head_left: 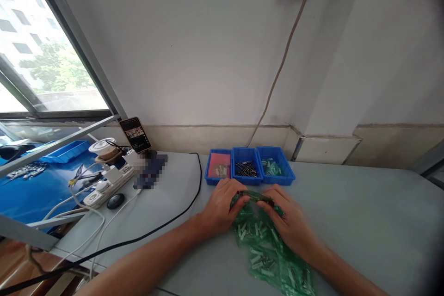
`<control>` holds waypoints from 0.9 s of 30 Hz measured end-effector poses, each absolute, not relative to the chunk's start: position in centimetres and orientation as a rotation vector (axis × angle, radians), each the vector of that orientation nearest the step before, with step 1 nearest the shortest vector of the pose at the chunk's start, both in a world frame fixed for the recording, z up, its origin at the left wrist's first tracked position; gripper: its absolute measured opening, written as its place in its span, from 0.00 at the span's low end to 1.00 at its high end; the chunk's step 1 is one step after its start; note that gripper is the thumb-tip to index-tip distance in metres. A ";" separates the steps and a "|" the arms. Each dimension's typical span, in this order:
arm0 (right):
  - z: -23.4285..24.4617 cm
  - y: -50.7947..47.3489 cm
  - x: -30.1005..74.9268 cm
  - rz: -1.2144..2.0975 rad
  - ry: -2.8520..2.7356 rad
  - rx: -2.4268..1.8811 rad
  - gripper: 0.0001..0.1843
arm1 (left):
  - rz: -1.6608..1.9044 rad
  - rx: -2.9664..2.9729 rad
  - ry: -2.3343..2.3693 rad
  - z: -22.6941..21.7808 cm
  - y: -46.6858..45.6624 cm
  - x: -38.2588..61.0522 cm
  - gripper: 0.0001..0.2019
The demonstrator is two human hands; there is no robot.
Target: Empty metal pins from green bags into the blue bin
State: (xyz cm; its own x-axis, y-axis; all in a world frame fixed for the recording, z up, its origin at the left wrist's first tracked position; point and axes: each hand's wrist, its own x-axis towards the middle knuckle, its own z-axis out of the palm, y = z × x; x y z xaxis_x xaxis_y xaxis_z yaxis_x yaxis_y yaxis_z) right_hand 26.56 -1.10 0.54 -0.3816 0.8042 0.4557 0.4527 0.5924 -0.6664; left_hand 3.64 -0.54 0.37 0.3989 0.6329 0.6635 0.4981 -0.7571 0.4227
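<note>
My left hand [225, 206] and my right hand [291, 222] are closed on the upper end of a translucent green plastic bag [274, 249]. Between my fingers and thumbs, the bag's gathered edge forms a darker green strip. Small whitish, tube-like pieces show through the plastic in several clumps. The bag lies on the grey table and runs down toward me. Just beyond my hands are three blue bins: the left bin [208, 172] has a pink sheet and small pale pieces, the middle bin [244, 151] dark metal pins, and the right bin [289, 176] green plastic with small pieces.
A black cable [169, 219] curves across the grey table [364, 222] at left. Near it are a black mouse [115, 201], a white power strip [109, 187] and a propped phone [135, 135]. A metal frame bar [69, 141] crosses in front of a blue surface.
</note>
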 end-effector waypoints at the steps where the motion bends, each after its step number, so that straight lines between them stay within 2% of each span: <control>1: 0.5 -1.1 26.6 0.566 -2.032 -0.996 0.12 | 1.314 2.485 1.015 0.3 -0.5 3.6 0.09; 15: 0.3 -1.1 26.7 0.521 -2.031 -0.973 0.15 | 1.413 2.485 0.936 0.4 -0.6 3.7 0.05; 23: 0.5 -1.0 26.6 0.528 -2.023 -0.977 0.13 | 1.436 2.485 0.916 0.3 -0.5 3.7 0.05; 27: 0.7 -1.1 26.6 0.571 -2.009 -1.027 0.08 | 1.505 2.466 0.888 0.3 -0.5 3.7 0.04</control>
